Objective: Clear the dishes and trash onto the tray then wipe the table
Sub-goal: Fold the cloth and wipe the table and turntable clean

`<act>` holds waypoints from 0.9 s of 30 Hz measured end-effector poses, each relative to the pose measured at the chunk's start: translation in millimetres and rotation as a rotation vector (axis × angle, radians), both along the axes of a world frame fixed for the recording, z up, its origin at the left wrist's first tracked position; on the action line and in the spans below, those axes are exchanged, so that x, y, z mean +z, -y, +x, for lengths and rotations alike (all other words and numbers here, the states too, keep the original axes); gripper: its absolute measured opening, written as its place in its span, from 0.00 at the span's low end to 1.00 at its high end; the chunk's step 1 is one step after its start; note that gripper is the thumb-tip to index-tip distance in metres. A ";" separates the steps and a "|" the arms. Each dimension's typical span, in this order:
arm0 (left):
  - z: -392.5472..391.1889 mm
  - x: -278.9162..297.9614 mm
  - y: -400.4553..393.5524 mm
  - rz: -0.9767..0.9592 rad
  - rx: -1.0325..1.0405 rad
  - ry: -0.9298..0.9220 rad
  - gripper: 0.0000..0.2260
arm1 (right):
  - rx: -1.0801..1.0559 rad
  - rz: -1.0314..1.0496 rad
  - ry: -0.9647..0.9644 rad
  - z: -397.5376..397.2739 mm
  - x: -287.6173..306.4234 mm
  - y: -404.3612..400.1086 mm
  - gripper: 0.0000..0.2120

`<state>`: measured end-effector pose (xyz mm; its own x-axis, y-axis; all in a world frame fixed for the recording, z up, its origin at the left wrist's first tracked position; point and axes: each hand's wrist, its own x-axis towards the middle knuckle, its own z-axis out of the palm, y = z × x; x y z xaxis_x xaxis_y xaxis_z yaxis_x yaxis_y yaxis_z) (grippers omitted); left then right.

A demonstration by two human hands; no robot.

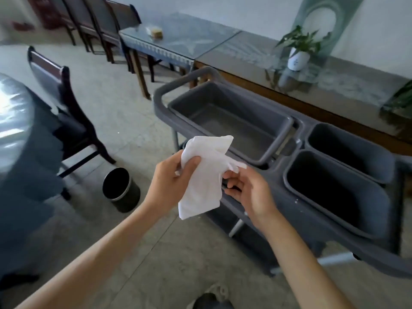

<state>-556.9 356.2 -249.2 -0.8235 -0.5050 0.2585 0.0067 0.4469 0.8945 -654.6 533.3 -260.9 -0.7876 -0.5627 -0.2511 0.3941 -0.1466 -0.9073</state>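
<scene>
No readable text, labels, brands or numbers. White plant pot (298,60) on far right worktop (347,85) carries small dark mark, too blurred to read. Green wall picture (327,21) behind it shows no legible lettering.

Open floor (124,121) left of cart (334,221), round bin (121,189) standing there, chair (66,112) beyond, cart tubs unobstructed above

Single head view, forward and down, close over cart (276,198)
</scene>
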 end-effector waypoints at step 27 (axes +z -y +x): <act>542.8 -20.4 61.9 0.517 1.066 -0.240 0.10 | 1.233 0.159 -0.175 445.2 -16.2 244.6 0.13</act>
